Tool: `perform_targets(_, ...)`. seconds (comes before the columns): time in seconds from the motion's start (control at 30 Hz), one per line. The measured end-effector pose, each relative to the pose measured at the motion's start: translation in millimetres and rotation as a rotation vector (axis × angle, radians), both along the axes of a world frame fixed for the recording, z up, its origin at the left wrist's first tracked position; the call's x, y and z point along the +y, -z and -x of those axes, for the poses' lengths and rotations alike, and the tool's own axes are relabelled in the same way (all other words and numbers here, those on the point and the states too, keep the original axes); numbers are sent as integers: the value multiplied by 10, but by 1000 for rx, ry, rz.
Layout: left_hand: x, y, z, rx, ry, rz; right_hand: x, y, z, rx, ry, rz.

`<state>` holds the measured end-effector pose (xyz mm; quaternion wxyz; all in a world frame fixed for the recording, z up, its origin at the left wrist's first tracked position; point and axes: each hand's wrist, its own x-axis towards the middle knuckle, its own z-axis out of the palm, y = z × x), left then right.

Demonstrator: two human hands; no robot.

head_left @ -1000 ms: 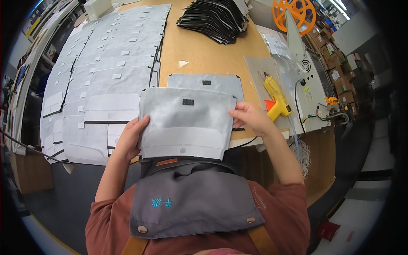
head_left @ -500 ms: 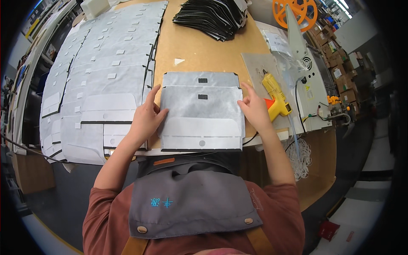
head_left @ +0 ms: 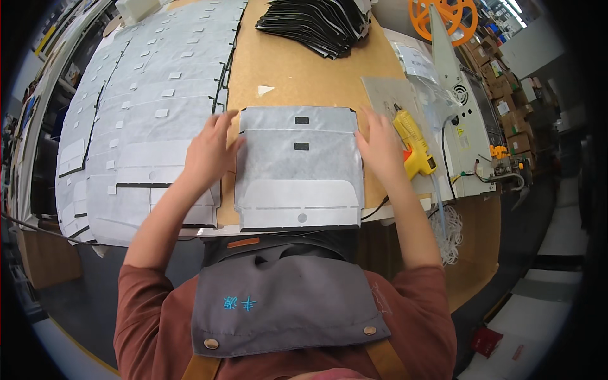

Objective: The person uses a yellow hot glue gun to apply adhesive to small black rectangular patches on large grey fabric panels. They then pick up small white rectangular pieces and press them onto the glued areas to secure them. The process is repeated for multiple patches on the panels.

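the person's left hand (head_left: 206,152) lies flat with fingers spread on the left edge of a grey fabric panel (head_left: 297,174), and the right hand (head_left: 379,149) presses flat on its right edge, fingers spread too; neither grip pinches anything. the panel sits on the brown counter (head_left: 297,76) at its near edge, on top of a second grey panel (head_left: 297,117) whose far strip shows beyond it. overlapping grey panels (head_left: 126,120) cover the counter to the left. a yellow glue gun (head_left: 413,142) lies just right of the right hand. a stack of black pieces (head_left: 316,22) sits at the far side.
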<state>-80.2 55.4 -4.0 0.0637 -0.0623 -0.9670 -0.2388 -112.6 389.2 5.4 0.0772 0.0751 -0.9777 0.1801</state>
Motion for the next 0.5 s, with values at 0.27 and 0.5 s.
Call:
perform_targets(0.27, 82, -48, 763, -264, 79, 188, -55, 79, 778, -260, -97, -56)
perform_targets(0.5, 0, 28, 916, -350, 104, -10, -7, 13, 886, -389, -195, 5)
